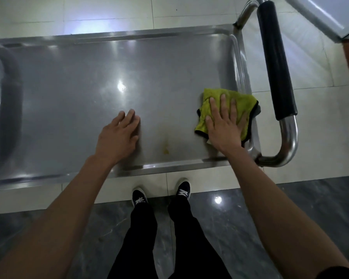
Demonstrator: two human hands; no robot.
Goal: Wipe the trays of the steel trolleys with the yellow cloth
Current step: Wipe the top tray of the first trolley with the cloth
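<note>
A steel trolley's top tray (73,81) fills the middle of the view. The yellow cloth (244,102) lies bunched at the tray's right end, near the front corner. My right hand (224,125) presses flat on the cloth with straight, spread fingers. My left hand (117,135) rests on the bare tray left of it, fingers relaxed, holding nothing. A small yellowish stain (166,150) sits on the tray between my two hands, near the front rim.
The trolley's push handle with a black grip (276,63) curves round the right end. A second steel surface (318,15) shows at the top right corner. My shoes (161,194) stand on the tiled floor just in front of the tray.
</note>
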